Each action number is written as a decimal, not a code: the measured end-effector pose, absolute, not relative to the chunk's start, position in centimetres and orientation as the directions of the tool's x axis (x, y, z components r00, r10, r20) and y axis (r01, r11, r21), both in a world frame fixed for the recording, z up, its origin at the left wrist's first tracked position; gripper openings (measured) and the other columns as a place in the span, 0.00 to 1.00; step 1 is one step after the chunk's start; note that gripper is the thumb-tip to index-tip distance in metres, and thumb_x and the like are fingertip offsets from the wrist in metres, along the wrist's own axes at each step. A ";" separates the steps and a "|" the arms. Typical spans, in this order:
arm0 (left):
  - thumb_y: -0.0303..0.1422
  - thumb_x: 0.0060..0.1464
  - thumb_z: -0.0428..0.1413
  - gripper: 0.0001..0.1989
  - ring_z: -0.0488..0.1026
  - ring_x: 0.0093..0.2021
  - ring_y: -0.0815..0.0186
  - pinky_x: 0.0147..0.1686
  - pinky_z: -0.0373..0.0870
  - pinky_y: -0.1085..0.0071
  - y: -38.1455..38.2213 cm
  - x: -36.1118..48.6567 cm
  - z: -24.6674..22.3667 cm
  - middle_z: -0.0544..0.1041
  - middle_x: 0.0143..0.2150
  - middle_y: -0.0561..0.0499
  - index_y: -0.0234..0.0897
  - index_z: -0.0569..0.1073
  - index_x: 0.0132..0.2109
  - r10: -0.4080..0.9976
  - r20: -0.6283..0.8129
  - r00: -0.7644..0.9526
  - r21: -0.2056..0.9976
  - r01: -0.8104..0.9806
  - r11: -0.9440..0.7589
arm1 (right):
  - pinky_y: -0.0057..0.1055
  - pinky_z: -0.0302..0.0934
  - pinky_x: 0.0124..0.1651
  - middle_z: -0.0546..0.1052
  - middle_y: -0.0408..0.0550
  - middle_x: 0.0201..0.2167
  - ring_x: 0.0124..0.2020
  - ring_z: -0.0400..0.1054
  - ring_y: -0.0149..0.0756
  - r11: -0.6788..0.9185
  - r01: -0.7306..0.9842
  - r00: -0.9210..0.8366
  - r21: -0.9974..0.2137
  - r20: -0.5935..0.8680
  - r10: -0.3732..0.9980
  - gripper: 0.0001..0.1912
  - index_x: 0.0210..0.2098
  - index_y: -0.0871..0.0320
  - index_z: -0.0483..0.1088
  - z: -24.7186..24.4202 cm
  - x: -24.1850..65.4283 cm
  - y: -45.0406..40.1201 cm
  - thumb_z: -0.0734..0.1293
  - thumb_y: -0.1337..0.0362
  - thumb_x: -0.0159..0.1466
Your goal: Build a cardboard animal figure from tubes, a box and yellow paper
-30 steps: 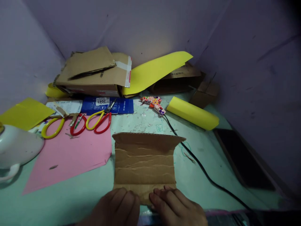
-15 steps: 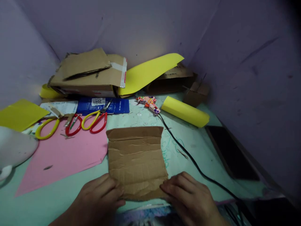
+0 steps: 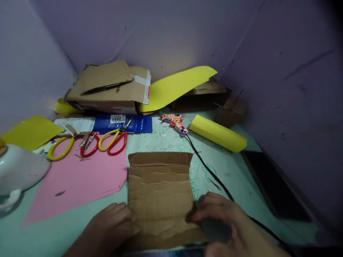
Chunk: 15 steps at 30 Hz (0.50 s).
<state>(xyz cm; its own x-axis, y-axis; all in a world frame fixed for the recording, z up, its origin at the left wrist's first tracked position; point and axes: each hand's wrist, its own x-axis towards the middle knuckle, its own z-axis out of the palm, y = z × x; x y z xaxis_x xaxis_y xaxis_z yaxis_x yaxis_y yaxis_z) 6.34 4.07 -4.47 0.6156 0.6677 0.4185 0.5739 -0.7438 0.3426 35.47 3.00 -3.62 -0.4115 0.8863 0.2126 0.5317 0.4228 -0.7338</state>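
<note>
A creased piece of brown cardboard (image 3: 160, 196) lies at the table's front edge, its far strip folded along a crease. My left hand (image 3: 109, 225) has its fingers curled over the near left edge of the cardboard; the thumb is hidden. On the other side, my right hand (image 3: 225, 221) has its fingertips at the cardboard's right edge. Its thumb is spread well apart from the fingers, with a gap between them. Beyond the cardboard rests a flower-patterned glue gun (image 3: 175, 122), its black cord (image 3: 209, 170) running past my right hand.
Two pairs of scissors (image 3: 117, 142) with red and yellow handles lie on the left, partly over pink paper (image 3: 88, 178). A white rounded object (image 3: 24, 171) sits far left. A yellow roll (image 3: 218, 134) and a phone-like dark slab (image 3: 276, 185) lie right. Cardboard boxes (image 3: 107, 89) stand behind.
My right hand's thumb has come away from the cardboard and its fingers have opened. The cardboard is slightly closer to me. My left hand stays at its left edge. The view has shifted a little.
</note>
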 end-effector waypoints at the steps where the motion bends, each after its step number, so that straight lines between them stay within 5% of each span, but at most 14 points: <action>1: 0.40 0.54 0.49 0.07 0.71 0.23 0.67 0.20 0.65 0.73 4.4 5.7 -4.0 0.75 0.24 0.55 0.46 0.69 0.33 0.675 0.470 0.570 0.347 0.584 -0.734 | 0.31 0.65 0.32 0.75 0.45 0.30 0.32 0.70 0.37 0.423 0.552 -0.358 -0.718 0.254 0.898 0.16 0.36 0.53 0.69 -3.0 35.8 3.9 0.67 0.48 0.57; 3: 0.35 0.55 0.52 0.02 0.72 0.27 0.67 0.27 0.68 0.72 5.9 4.8 -2.5 0.76 0.28 0.55 0.44 0.69 0.36 0.776 0.534 0.336 0.327 0.764 -0.556 | 0.32 0.65 0.35 0.74 0.46 0.31 0.34 0.70 0.37 0.406 0.676 -0.145 -0.615 0.429 0.891 0.10 0.35 0.54 0.68 -1.7 35.9 6.4 0.67 0.55 0.60; 5: 0.32 0.54 0.53 0.07 0.73 0.38 0.63 0.38 0.69 0.68 8.2 4.9 -0.9 0.76 0.36 0.52 0.41 0.70 0.42 0.770 0.550 0.322 0.256 0.813 -0.522 | 0.36 0.63 0.44 0.74 0.50 0.39 0.42 0.68 0.41 0.416 0.774 -0.136 -0.477 0.518 0.845 0.08 0.40 0.55 0.69 -0.7 35.1 9.4 0.66 0.63 0.61; 7: 0.33 0.55 0.51 0.11 0.71 0.47 0.58 0.43 0.68 0.63 11.0 6.0 0.2 0.75 0.45 0.47 0.38 0.71 0.46 0.745 0.508 0.431 0.202 0.782 -0.590 | 0.38 0.62 0.47 0.74 0.52 0.43 0.46 0.66 0.41 0.505 0.764 -0.330 -0.401 0.429 0.841 0.10 0.44 0.58 0.70 -0.1 33.6 12.4 0.63 0.66 0.63; 11: 0.31 0.55 0.48 0.13 0.71 0.46 0.56 0.39 0.68 0.61 15.9 8.9 0.1 0.76 0.44 0.44 0.37 0.74 0.45 0.816 -0.042 0.576 0.079 0.816 -0.572 | 0.38 0.60 0.47 0.78 0.54 0.40 0.44 0.67 0.43 0.601 0.768 -0.603 -0.219 0.065 0.795 0.12 0.44 0.62 0.72 -0.3 30.6 16.0 0.62 0.67 0.62; 15: 0.34 0.52 0.51 0.09 0.74 0.37 0.57 0.31 0.66 0.66 17.6 10.3 -0.7 0.78 0.34 0.46 0.39 0.76 0.32 0.812 -0.152 0.564 0.040 0.824 -0.565 | 0.34 0.58 0.41 0.79 0.50 0.35 0.40 0.70 0.42 0.627 0.768 -0.637 -0.129 -0.069 0.767 0.11 0.39 0.58 0.75 -0.8 29.5 16.9 0.63 0.68 0.60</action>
<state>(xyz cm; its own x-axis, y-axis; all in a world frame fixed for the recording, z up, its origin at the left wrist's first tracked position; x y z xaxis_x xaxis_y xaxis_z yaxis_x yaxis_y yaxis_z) 10.35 17.58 -0.74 0.5637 0.8120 -0.1515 0.8243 -0.5648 0.0398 29.52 16.86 -0.77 -0.6375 0.7673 -0.0694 0.7685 0.6267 -0.1290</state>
